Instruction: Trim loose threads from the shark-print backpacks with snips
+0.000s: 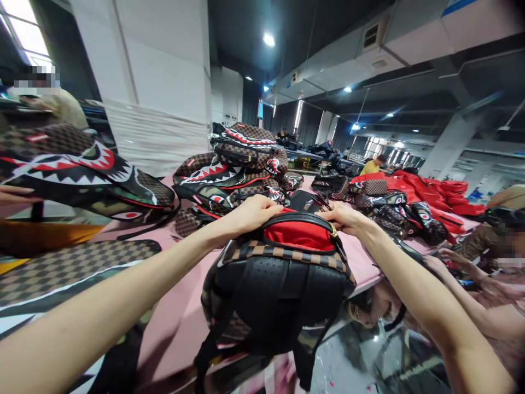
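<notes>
A checkered backpack [283, 295] stands in front of me, its black padded back panel and straps facing me. Its top is unzipped, and red lining [297, 232] shows in the gap. At the left end of the opening, my left hand [259, 214] is closed on the bag's edge, thumb and fingers together. My right hand [348, 218] pinches the right side of the opening, close to a gold zipper pull [333, 231]. What lies right between its fingertips is partly hidden.
Shark-mouth backpacks are piled [229, 180] behind on the pink table [176, 323]. Another backpack [90, 180] is at left, touched by someone else's hand. Smaller bags [389, 210] and red fabric [435, 194] lie at right. A co-worker's hands [455, 273] are close to my right arm.
</notes>
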### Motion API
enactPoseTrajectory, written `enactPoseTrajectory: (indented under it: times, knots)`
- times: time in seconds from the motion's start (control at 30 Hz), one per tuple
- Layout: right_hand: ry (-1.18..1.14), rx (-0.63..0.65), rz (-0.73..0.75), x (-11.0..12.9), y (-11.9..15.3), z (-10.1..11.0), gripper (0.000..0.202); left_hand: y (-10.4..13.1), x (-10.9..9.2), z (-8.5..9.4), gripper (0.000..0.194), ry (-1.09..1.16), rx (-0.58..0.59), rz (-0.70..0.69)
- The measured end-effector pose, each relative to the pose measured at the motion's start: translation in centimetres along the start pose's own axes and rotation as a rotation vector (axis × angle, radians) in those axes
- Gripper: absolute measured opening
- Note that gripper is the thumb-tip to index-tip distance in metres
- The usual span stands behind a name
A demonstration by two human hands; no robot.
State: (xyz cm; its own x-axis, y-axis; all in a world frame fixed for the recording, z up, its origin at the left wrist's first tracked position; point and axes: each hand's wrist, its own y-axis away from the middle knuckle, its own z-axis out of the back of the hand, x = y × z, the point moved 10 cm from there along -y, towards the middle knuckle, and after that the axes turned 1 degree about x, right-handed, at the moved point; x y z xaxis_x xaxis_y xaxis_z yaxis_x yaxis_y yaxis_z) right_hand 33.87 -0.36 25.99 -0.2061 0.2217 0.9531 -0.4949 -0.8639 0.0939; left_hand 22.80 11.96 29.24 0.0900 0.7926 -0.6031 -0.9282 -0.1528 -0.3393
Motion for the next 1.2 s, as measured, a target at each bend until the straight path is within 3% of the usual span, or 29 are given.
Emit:
enactPoseTrajectory:
  times: [0.07, 0.13, 0.17, 0.23, 0.3, 0.4, 0.47, 0.53, 0.63, 0.77, 0.9, 0.97, 1.07, 1.13, 1.2]
  knots:
    - [0.003, -0.026, 0.014, 0.0, 0.1, 0.0, 0.047, 2.0, -1.4, 1.4, 0.042, -0.082, -0.195, -0.046]
    - [0.025, -0.065, 0.034, 0.0, -0.1, 0.0, 0.050, 5.0, -4.1, 1.9, 0.039, -0.200, -0.391, -0.193]
    - [0.043, -0.094, 0.047, 0.1, -0.3, 0.0, 0.050, 6.4, -5.6, 1.3, 0.038, -0.270, -0.416, -0.298]
    - [0.087, -0.191, 0.101, 0.6, -0.8, 0.3, 0.047, 7.5, -7.4, -1.2, 0.037, -0.431, -0.313, -0.447]
    - [0.131, -0.348, 0.220, 2.0, -0.5, 1.2, 0.042, 6.3, -6.4, -2.8, 0.039, -0.557, -0.163, -0.407]
    - [0.151, -0.640, 0.446, 3.7, 3.0, 2.7, 0.038, 2.9, -2.6, -2.3, 0.043, -0.534, -0.048, -0.197]
    - [0.174, -0.740, 0.482, 3.1, 6.1, 2.6, 0.038, 1.4, -0.8, -0.4, 0.044, -0.369, -0.130, -0.108]
    - [0.239, -0.729, 0.421, 1.4, 8.1, 1.5, 0.037, 1.2, 0.5, 1.7, 0.042, -0.156, -0.294, -0.046]
    - [0.282, -0.687, 0.354, -0.7, 9.4, -0.5, 0.030, 1.8, 1.1, 2.7, 0.042, 0.078, -0.427, 0.002]
    - [0.460, -0.641, 0.287, -0.6, 8.5, -2.8, 0.035, 3.3, 1.1, 3.0, 0.043, 0.258, -0.492, 0.020]
    - [0.701, -0.720, 0.240, -0.1, 8.9, -2.4, 0.045, 7.8, 2.7, 4.6, 0.038, 0.229, -0.602, 0.100]
    - [0.728, -0.753, 0.271, -0.2, 9.5, -2.0, 0.046, 10.1, 3.9, 4.2, 0.039, 0.124, -0.542, 0.205]
    - [0.709, -0.779, 0.351, -0.5, 9.9, -2.1, 0.044, 11.8, 4.5, 2.1, 0.043, 0.069, -0.353, 0.295]
    - [0.638, -0.777, 0.413, -0.7, 9.9, -2.3, 0.042, 12.0, 3.8, 0.8, 0.043, 0.141, -0.306, 0.301]
    - [0.508, -0.789, 0.446, -1.3, 9.8, -1.9, 0.042, 11.5, 3.2, -1.0, 0.045, 0.368, -0.261, 0.338]
